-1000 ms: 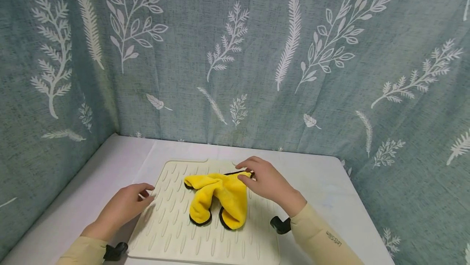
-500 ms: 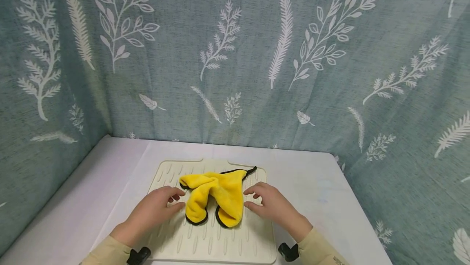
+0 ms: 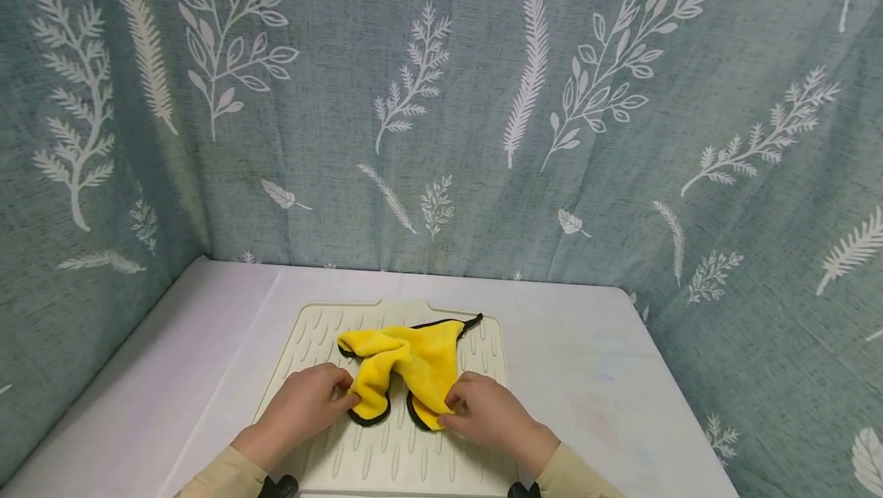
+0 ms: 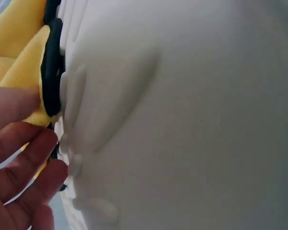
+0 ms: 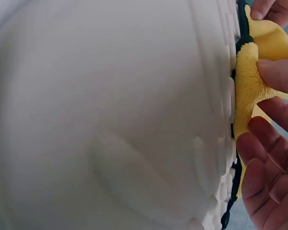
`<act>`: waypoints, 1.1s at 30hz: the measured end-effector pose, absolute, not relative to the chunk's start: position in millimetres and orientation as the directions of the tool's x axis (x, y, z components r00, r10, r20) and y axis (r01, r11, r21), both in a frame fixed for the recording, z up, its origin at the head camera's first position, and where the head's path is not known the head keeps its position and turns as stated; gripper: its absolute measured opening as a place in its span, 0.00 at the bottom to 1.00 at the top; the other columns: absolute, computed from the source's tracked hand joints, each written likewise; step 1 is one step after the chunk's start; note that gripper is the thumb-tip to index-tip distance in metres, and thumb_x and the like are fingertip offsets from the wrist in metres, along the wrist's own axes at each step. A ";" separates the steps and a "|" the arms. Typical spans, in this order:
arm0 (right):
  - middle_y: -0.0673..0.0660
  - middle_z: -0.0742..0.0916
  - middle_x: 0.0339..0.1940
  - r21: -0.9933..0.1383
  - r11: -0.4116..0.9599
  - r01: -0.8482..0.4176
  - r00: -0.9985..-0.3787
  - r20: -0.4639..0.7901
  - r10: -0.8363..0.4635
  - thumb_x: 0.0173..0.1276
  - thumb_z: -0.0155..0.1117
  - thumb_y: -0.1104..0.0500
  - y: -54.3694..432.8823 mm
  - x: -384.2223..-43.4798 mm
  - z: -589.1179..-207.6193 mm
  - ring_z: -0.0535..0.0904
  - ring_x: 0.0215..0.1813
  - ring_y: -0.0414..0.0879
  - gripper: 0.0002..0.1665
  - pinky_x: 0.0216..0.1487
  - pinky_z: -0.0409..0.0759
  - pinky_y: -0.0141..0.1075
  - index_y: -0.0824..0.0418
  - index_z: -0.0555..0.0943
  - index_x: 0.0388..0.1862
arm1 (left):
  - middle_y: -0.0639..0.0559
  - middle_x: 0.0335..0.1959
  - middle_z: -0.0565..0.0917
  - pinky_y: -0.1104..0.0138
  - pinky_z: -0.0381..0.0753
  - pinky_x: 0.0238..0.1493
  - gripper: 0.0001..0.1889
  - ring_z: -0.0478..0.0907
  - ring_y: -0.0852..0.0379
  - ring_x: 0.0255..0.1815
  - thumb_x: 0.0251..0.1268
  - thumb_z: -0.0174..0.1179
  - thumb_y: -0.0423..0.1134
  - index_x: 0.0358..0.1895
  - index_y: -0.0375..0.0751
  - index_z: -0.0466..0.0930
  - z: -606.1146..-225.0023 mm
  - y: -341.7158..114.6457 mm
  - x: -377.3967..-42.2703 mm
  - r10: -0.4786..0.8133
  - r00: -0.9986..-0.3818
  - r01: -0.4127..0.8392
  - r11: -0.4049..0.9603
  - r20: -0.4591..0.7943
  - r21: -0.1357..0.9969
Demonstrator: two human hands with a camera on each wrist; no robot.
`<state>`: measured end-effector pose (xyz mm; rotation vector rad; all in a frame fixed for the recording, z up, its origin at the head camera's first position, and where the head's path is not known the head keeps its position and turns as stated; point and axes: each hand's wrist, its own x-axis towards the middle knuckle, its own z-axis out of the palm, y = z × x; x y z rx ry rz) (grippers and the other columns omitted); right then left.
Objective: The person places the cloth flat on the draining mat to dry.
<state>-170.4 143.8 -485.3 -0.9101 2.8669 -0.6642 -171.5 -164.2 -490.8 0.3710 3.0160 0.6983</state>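
A crumpled yellow towel (image 3: 429,360) with black edging lies on a cream ribbed mat (image 3: 396,471). Its black hanging loop (image 3: 472,322) points to the far right. My left hand (image 3: 303,408) pinches the towel's near left part between thumb and forefinger. On the opposite side, my right hand (image 3: 491,415) pinches the near right part. Seen from the left wrist, the thumb (image 4: 14,105) lies over the yellow cloth (image 4: 26,72) beside its black border. The right wrist view has a fold of towel (image 5: 248,81) between thumb and forefinger, the other fingers loosely bent.
The mat rests on a table with a white cover (image 3: 579,375). Blue-green curtains with white leaf prints (image 3: 476,107) rise behind the table and along both sides. A black wrist device (image 3: 279,486) shows at the left sleeve.
My right hand has left the far right corner and come nearer, to the towel's near right part. My left hand has moved right from the mat's edge onto the towel. Both now pinch it.
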 end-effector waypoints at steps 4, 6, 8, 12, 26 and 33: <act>0.42 0.81 0.34 -0.432 0.740 -0.516 -0.832 0.045 -0.554 0.66 0.71 0.48 149.1 -170.8 -476.7 0.75 0.33 0.34 0.10 0.36 0.78 0.30 0.53 0.87 0.37 | 0.61 0.31 0.80 0.61 0.77 0.35 0.06 0.76 0.62 0.30 0.58 0.72 0.43 0.34 0.50 0.86 -486.9 -171.7 -172.3 0.274 -0.961 0.259 0.866 0.027 0.427; 0.42 0.81 0.36 -0.437 0.749 -0.499 -0.841 0.036 -0.539 0.69 0.68 0.48 155.3 -171.9 -467.3 0.76 0.35 0.35 0.10 0.38 0.79 0.31 0.53 0.87 0.38 | 0.61 0.34 0.80 0.59 0.79 0.38 0.05 0.77 0.60 0.34 0.59 0.71 0.43 0.36 0.50 0.86 -480.0 -180.7 -172.7 0.296 -0.955 0.281 0.868 0.028 0.410; 0.42 0.81 0.37 -0.427 0.757 -0.495 -0.849 0.051 -0.527 0.70 0.66 0.49 163.1 -172.4 -455.1 0.77 0.37 0.36 0.09 0.39 0.79 0.33 0.52 0.87 0.40 | 0.59 0.37 0.80 0.57 0.79 0.42 0.05 0.79 0.57 0.38 0.61 0.70 0.43 0.37 0.49 0.86 -469.0 -192.2 -172.7 0.312 -0.949 0.299 0.866 0.033 0.400; 0.43 0.81 0.38 -0.410 0.760 -0.505 -0.854 0.112 -0.507 0.72 0.65 0.50 177.8 -167.6 -430.0 0.78 0.40 0.41 0.08 0.41 0.80 0.36 0.51 0.86 0.40 | 0.58 0.40 0.79 0.54 0.79 0.46 0.04 0.78 0.52 0.43 0.62 0.69 0.43 0.36 0.51 0.86 -443.7 -215.5 -169.7 0.319 -0.947 0.307 0.855 0.041 0.418; 0.45 0.84 0.46 -0.471 0.753 -0.459 -0.874 0.088 -0.477 0.71 0.65 0.48 193.3 -173.7 -420.4 0.77 0.41 0.39 0.13 0.41 0.79 0.36 0.50 0.84 0.50 | 0.51 0.49 0.80 0.50 0.80 0.48 0.15 0.78 0.45 0.50 0.63 0.69 0.45 0.51 0.46 0.85 -430.3 -235.8 -182.2 0.359 -0.931 0.346 0.815 0.063 0.464; 0.48 0.83 0.47 -0.474 0.738 -0.481 -0.869 0.146 -0.473 0.72 0.65 0.53 195.6 -204.4 -424.6 0.78 0.42 0.42 0.13 0.41 0.79 0.37 0.53 0.84 0.52 | 0.49 0.50 0.83 0.50 0.79 0.48 0.19 0.78 0.44 0.50 0.64 0.68 0.44 0.57 0.44 0.82 -435.3 -228.7 -210.3 0.388 -0.916 0.390 0.805 0.101 0.447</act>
